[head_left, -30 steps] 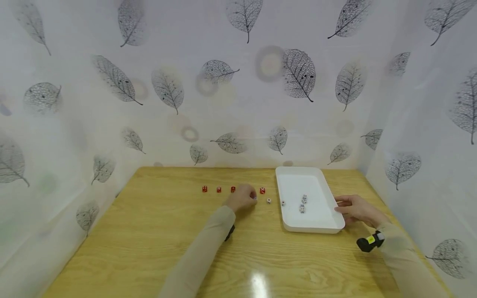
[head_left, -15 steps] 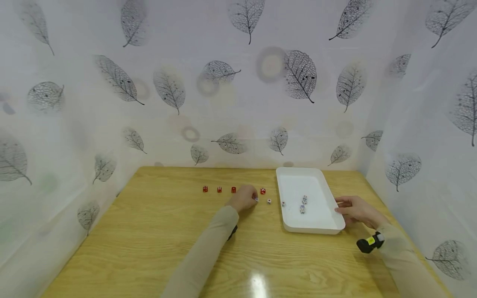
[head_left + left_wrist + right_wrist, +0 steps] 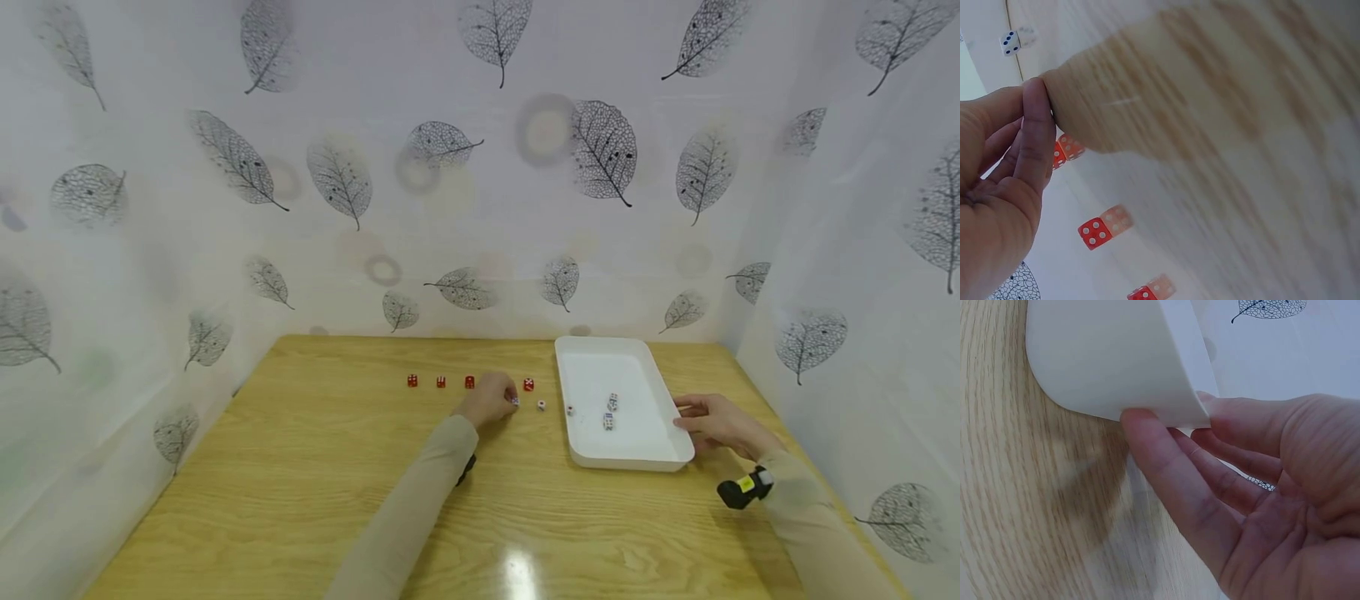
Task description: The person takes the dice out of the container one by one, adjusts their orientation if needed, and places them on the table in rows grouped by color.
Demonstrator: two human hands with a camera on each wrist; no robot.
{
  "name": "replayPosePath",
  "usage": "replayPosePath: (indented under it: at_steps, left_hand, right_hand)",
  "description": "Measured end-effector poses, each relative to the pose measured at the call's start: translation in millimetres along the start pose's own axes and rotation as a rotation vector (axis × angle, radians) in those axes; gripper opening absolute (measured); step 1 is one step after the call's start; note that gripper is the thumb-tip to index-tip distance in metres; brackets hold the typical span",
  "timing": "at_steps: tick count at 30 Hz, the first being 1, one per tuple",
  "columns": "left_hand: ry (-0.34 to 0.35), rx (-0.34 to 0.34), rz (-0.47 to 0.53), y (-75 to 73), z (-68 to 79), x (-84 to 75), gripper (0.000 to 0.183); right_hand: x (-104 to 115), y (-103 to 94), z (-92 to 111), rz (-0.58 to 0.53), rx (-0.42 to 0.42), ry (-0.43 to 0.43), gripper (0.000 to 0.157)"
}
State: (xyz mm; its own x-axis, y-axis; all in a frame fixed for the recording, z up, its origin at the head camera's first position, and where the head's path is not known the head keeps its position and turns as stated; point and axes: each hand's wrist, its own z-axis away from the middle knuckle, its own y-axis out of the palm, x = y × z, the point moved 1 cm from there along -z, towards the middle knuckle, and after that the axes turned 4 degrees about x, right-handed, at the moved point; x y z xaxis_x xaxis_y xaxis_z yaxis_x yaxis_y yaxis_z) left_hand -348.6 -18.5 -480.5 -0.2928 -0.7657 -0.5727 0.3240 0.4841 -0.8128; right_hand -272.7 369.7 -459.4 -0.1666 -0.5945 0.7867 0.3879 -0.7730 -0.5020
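My left hand (image 3: 489, 400) pinches a small white die (image 3: 515, 402) low over the table, between thumb and fingertips; in the left wrist view the fingers hide it. To its right another white die (image 3: 542, 406) rests on the wood. Behind it lies a red die (image 3: 528, 384), and further red dice (image 3: 441, 382) form a row leftward. My right hand (image 3: 722, 423) holds the right side of a white tray (image 3: 624, 461). In the right wrist view the thumb (image 3: 1241, 419) is at the rim and the fingers reach under the edge. Several white dice (image 3: 609, 422) lie in the tray.
The wooden table (image 3: 315, 483) meets a leaf-printed curtain (image 3: 480, 208) at the back and sides. The tray stands at the right, close to the back edge. A black wrist camera (image 3: 742, 489) sits on the right wrist.
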Motion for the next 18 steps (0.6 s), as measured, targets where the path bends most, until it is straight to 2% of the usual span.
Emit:
replayPosePath:
  at_steps: [8,15,18]
  left_hand:
    - [-0.022,0.007,0.051,-1.8,2.7,-2.2,0.008]
    - [-0.076,-0.061,0.032,-1.1,7.8,-10.1,0.043]
    - [-0.097,-0.080,0.053,0.9,8.9,-14.4,0.048]
  right_hand:
    - [1,-1.1,-1,0.002,0.003,0.017,0.068]
    - [1,-1.9,-1,0.004,-0.007,0.024,0.067]
    - [1,-0.9,0,-0.008,-0.006,0.019,0.067]
